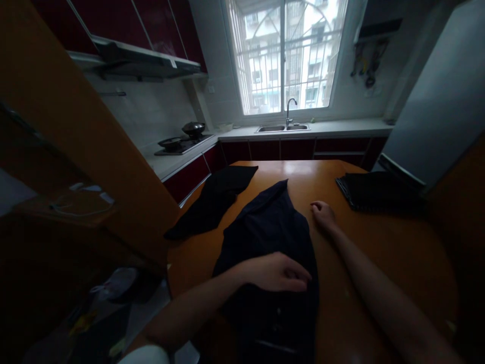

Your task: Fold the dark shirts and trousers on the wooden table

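A dark navy garment (265,222) lies lengthwise on the wooden table in front of me, narrowing to a point at its far end. My left hand (278,273) is over its near part, palm down. The fingers bend loosely, with a gap between thumb and forefinger and no cloth visible in it; the fingertips are close to the garment's right edge. To the right of the cloth, my right hand (324,215) rests on the bare tabletop, fingers loosely bent and holding nothing visible. A second, black garment (215,197) lies spread out along the table's left side.
A folded dark stack of cloth (382,189) sits at the table's right (394,253). Beyond the table are a sink (282,128) under the window and a stove (185,145) with pans. A wooden partition (113,167) stands at left, a fridge (447,96) at right.
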A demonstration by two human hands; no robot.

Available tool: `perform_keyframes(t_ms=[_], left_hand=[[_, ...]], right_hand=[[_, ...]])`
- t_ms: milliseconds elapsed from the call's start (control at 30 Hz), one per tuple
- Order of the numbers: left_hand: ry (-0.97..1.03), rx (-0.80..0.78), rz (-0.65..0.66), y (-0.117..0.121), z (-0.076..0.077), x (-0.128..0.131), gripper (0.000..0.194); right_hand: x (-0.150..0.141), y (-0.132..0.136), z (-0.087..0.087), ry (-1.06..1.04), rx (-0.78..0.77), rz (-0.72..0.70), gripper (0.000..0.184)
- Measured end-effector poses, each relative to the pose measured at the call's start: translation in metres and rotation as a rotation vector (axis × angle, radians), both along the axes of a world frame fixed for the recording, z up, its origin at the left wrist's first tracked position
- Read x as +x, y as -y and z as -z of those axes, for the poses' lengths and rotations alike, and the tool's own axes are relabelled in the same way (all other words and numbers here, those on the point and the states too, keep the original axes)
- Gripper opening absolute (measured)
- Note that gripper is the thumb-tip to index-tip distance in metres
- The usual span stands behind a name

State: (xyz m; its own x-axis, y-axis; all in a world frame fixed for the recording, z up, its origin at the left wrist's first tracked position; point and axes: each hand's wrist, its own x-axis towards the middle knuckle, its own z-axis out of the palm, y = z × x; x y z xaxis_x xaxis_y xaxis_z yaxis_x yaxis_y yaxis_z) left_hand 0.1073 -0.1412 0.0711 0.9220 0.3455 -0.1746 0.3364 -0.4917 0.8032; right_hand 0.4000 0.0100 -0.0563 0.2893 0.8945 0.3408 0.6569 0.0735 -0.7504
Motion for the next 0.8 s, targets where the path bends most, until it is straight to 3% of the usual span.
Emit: perform_keyframes(t_ms=[100,167,233,333,433,567,667,800], left_hand=[[0.092,0.381,-0.459,-0.065,-0.001,-0.011,0.036],[0.042,0.59,-0.704,-0.112,0.014,-0.017,0.046],[-0.04,0.683,-0.841,-0.15,0.037,-0.021,0.057],[-0.109,0.72,-0.914,-0.182,0.07,-0.023,0.058],[-0.056,0.724,-0.953,-0.191,0.089,-0.023,0.043],[0.003,0.691,-0.924,-0.193,0.095,-0.022,0.03],[0.031,0.676,-0.929,-0.196,0.094,-0.018,0.027],[0.083,0.65,-0.978,-0.205,0.093,0.005,0.028]], right_hand=[[-0.007,0.005,-0.003,0.032,-0.007,-0.047,0.03],[-0.013,0.007,-0.006,0.04,-0.006,-0.092,0.027],[-0.021,0.008,-0.009,0.034,-0.005,-0.151,0.024],[-0.039,0.009,-0.011,-0.003,-0.004,-0.262,0.022],[-0.06,0.007,-0.009,-0.081,-0.007,-0.353,0.029],[-0.083,0.001,-0.005,-0.401,-0.133,-0.24,0.054],[-0.08,-0.006,-0.007,-0.5,-0.186,-0.115,0.043],[-0.047,-0.008,-0.018,-0.519,-0.086,0.047,0.032]])
